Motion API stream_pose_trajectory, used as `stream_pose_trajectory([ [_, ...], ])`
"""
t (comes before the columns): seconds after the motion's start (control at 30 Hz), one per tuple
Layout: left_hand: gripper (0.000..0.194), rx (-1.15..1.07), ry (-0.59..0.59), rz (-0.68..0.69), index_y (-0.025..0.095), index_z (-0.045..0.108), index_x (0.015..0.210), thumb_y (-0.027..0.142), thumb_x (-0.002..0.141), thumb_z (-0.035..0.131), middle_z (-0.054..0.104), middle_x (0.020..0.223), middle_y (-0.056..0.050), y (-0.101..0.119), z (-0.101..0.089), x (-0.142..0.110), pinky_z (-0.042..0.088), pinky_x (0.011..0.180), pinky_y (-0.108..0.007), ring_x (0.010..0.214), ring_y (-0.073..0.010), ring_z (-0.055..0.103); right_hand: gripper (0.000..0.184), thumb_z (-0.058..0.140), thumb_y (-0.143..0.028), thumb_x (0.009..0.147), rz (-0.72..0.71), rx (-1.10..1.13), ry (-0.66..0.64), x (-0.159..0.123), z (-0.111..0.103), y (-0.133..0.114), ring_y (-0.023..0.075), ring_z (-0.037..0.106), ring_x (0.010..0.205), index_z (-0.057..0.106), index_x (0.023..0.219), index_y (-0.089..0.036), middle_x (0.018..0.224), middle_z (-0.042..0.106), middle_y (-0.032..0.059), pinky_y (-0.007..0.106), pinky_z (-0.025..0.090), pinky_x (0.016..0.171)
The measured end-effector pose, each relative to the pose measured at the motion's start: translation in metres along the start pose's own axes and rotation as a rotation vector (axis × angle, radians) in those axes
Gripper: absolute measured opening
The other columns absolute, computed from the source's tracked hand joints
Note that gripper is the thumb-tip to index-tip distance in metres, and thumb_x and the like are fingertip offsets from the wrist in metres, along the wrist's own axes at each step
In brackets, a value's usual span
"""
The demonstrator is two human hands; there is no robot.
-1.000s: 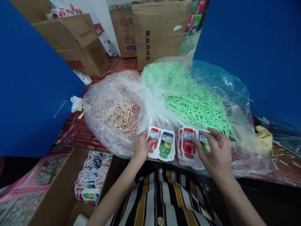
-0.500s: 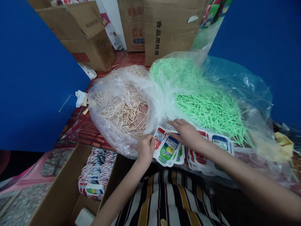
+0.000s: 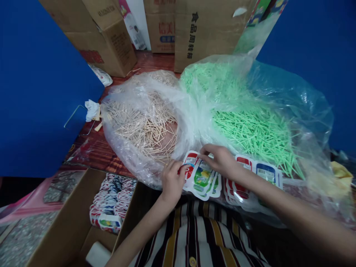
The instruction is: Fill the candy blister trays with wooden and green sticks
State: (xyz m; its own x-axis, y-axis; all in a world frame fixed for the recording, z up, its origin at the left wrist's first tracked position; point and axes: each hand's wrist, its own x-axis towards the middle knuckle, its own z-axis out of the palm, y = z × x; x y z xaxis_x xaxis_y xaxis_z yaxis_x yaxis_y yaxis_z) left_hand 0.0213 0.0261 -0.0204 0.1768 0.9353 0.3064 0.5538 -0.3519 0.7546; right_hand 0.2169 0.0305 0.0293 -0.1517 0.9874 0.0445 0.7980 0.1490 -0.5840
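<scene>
My left hand (image 3: 172,182) pinches the left edge of a flat twin-can-shaped packet (image 3: 202,177), printed red on one half and green Sprite on the other. At its top edge, the bent fingers of my right hand (image 3: 218,157) close on the same packet. More such packets lie under it, their edges showing at the right. A second pile of twin-can packets (image 3: 265,172), red and blue-green, sits beneath my right forearm, partly hidden by it.
Behind are a clear bag of thin beige sticks (image 3: 150,126) and a bag of green sticks (image 3: 250,129). An open carton (image 3: 63,218) at lower left holds rows of packets (image 3: 111,204). Cardboard boxes (image 3: 208,33) stand at the back between blue panels (image 3: 314,40).
My right hand has crossed leftward from the right pile to the packet at my left hand and closed on it. That packet is now lifted and tilted. The view has shifted slightly.
</scene>
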Motion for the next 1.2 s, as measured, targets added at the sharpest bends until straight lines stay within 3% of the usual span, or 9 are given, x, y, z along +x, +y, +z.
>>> stream_pose_trajectory([
  [0.13, 0.019, -0.315, -0.085, -0.305, 0.016, 0.063, 0.069, 0.034, 0.079, 0.064, 0.059, 0.063, 0.002, 0.009, -0.001, 0.006, 0.040, 0.057, -0.023, 0.060, -0.0125, 0.051, 0.014, 0.050, -0.029, 0.088, 0.001, 0.219, 0.006, 0.000, -0.012, -0.010, 0.0147, 0.060, 0.068, 0.058, 0.083, -0.018, 0.074, 0.065, 0.0014, 0.025, 0.043, 0.064],
  [0.23, 0.022, -0.478, -0.202, -0.390, 0.016, 0.060, 0.066, 0.034, 0.077, 0.064, 0.055, 0.057, 0.004, 0.017, -0.003, 0.011, 0.037, 0.051, -0.021, 0.054, -0.0109, 0.047, 0.019, 0.049, -0.033, 0.090, -0.016, 0.251, -0.029, 0.001, -0.018, -0.018, 0.0144, 0.060, 0.067, 0.060, 0.088, -0.018, 0.074, 0.065, 0.0015, 0.024, 0.042, 0.062],
  [0.43, 0.021, -0.572, -0.248, -0.437, 0.016, 0.060, 0.074, 0.036, 0.079, 0.061, 0.054, 0.058, 0.004, 0.032, -0.010, 0.014, 0.036, 0.048, -0.020, 0.052, -0.0104, 0.046, 0.025, 0.046, -0.037, 0.091, -0.049, 0.150, -0.039, 0.006, -0.020, -0.024, 0.0147, 0.057, 0.065, 0.061, 0.085, -0.017, 0.072, 0.063, 0.0024, 0.024, 0.040, 0.059],
  [0.63, 0.021, -0.538, -0.177, -0.418, 0.017, 0.058, 0.080, 0.036, 0.086, 0.051, 0.056, 0.062, 0.001, 0.022, -0.011, 0.007, 0.040, 0.054, -0.021, 0.059, -0.0125, 0.050, 0.031, 0.046, -0.044, 0.090, -0.086, 0.158, -0.080, 0.017, -0.011, -0.033, 0.0142, 0.055, 0.059, 0.059, 0.078, -0.018, 0.064, 0.061, 0.0009, 0.024, 0.037, 0.055],
  [0.87, 0.026, -0.579, -0.152, -0.417, 0.017, 0.057, 0.082, 0.037, 0.090, 0.044, 0.056, 0.064, 0.001, 0.004, -0.034, 0.000, 0.042, 0.058, -0.022, 0.061, -0.0126, 0.051, 0.039, 0.046, -0.049, 0.089, -0.188, 0.302, -0.376, 0.057, -0.005, -0.052, 0.0129, 0.052, 0.059, 0.060, 0.075, -0.016, 0.065, 0.059, 0.0001, 0.024, 0.038, 0.055],
  [0.93, 0.023, -0.581, -0.123, -0.401, 0.017, 0.057, 0.089, 0.035, 0.091, 0.043, 0.060, 0.072, 0.000, 0.000, -0.043, -0.001, 0.045, 0.065, -0.024, 0.070, -0.0142, 0.056, 0.038, 0.040, -0.044, 0.093, -0.245, 0.340, -0.382, 0.081, 0.001, -0.054, 0.0133, 0.054, 0.063, 0.060, 0.078, -0.015, 0.068, 0.060, 0.0013, 0.024, 0.042, 0.058],
  [1.0, 0.020, -0.549, -0.097, -0.377, 0.018, 0.056, 0.092, 0.033, 0.092, 0.042, 0.063, 0.080, -0.002, -0.005, -0.049, -0.001, 0.046, 0.072, -0.026, 0.077, -0.0155, 0.058, 0.030, 0.044, -0.034, 0.093, -0.357, 0.227, -0.285, 0.109, 0.013, -0.054, 0.0148, 0.058, 0.070, 0.062, 0.080, -0.014, 0.075, 0.063, 0.0038, 0.026, 0.044, 0.066],
  [1.07, 0.018, -0.507, -0.082, -0.375, 0.018, 0.055, 0.090, 0.031, 0.091, 0.043, 0.063, 0.081, -0.003, -0.010, -0.054, -0.002, 0.046, 0.073, -0.027, 0.075, -0.0156, 0.058, 0.018, 0.048, -0.018, 0.089, -0.505, -0.022, -0.237, 0.138, 0.031, -0.051, 0.0172, 0.059, 0.084, 0.064, 0.094, -0.013, 0.090, 0.065, 0.0078, 0.028, 0.044, 0.076],
  [1.2, 0.014, -0.498, -0.039, -0.397, 0.019, 0.051, 0.089, 0.031, 0.091, 0.045, 0.063, 0.082, -0.003, -0.018, -0.060, -0.005, 0.046, 0.071, -0.027, 0.074, -0.0157, 0.057, 0.035, 0.045, -0.007, 0.087, -0.715, -0.517, -0.271, 0.179, 0.064, -0.047, 0.0206, 0.055, 0.099, 0.058, 0.119, -0.017, 0.109, 0.058, 0.0115, 0.032, 0.044, 0.082],
])
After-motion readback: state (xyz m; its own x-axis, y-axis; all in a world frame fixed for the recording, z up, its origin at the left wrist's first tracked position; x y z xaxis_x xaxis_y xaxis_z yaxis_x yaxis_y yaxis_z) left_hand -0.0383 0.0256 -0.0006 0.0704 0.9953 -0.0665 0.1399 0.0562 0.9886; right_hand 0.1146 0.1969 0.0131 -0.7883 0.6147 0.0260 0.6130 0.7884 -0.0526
